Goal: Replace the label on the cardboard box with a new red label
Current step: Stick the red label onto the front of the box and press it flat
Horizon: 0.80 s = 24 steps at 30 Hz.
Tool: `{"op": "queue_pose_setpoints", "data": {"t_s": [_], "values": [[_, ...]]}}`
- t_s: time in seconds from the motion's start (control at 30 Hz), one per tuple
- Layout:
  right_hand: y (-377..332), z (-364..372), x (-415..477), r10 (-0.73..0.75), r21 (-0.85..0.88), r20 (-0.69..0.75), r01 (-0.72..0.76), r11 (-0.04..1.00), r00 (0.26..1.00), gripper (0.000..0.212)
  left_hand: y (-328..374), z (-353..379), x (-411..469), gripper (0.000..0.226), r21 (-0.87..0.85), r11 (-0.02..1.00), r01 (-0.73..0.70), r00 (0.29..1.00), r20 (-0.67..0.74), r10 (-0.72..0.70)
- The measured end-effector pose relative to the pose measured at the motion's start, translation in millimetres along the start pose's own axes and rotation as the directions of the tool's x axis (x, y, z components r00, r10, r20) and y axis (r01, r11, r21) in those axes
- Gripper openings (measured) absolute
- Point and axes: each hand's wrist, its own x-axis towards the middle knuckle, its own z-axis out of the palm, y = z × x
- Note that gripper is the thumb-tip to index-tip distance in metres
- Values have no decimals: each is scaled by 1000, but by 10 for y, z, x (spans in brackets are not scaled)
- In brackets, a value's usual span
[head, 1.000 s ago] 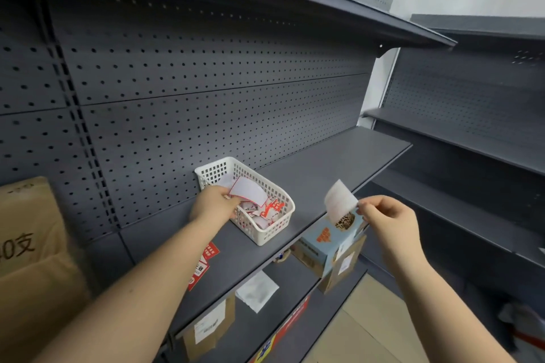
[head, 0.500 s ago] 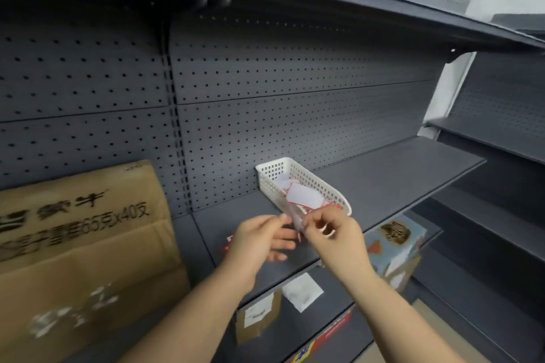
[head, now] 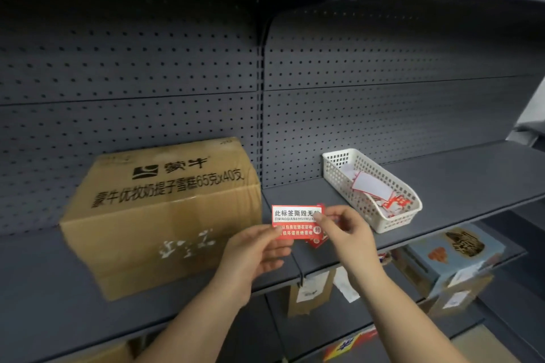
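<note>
Where the head view looks down on the dark grey metal shelf (head: pixel 442 186), a rectangular red-and-white label with printed Chinese characters (head: pixel 295 222) is held up between the two hands, in front of the shelf edge. The left hand (head: pixel 253 253) is pinched on the label's lower left corner, thumb on the printed face and fingers behind. The right hand (head: pixel 345 227) is closed on the label's right edge, its thumb tip laid over the end of the top line of text. A second red scrap is seen just behind the label, under the right hand; whether it is gripped cannot be told. The large brown cardboard box with black printed lettering (head: pixel 165 215) stands on the shelf to the left of the label, near it but apart, and whitish torn patches are seen on its front face. To the right, a white perforated plastic basket (head: pixel 392 215) holding red and white paper pieces is set on the same shelf against the grey pegboard back panel (head: pixel 383 97). Smaller boxes are seen on the shelf below.
</note>
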Motion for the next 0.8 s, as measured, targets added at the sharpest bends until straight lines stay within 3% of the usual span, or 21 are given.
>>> {"op": "queue_pose_setpoints", "data": {"t_s": [0.07,0.17,0.3,0.37,0.5,0.63,0.8], "values": [[37,126,-68,38,31,94,-41,999,995,10,-42,-148,-109,15,-19,1000,-2,1000,-20,2],[75,371,-206,-17,8,142,17,1000,990,17,-152,-408,-246,14,1,999,-45,994,-101,45],[114,717,-368,-59,-47,247,73,996,967,10,-371,-791,-323,16,378,901,-212,912,-255,321],[126,881,-427,-70,-88,289,99,991,955,7,-404,-961,-349,14,480,846,-233,880,-267,394],[120,1147,-499,-91,-111,337,136,984,937,10,-376,-1278,-353,31,674,719,-171,849,-269,454],[127,1310,-514,-87,-104,381,136,985,921,7,-318,-1467,-418,31,747,646,-157,835,-249,491],[126,1424,-507,-112,-78,341,147,986,933,6,-221,-1593,-454,29,880,464,-101,829,-184,528]]}}
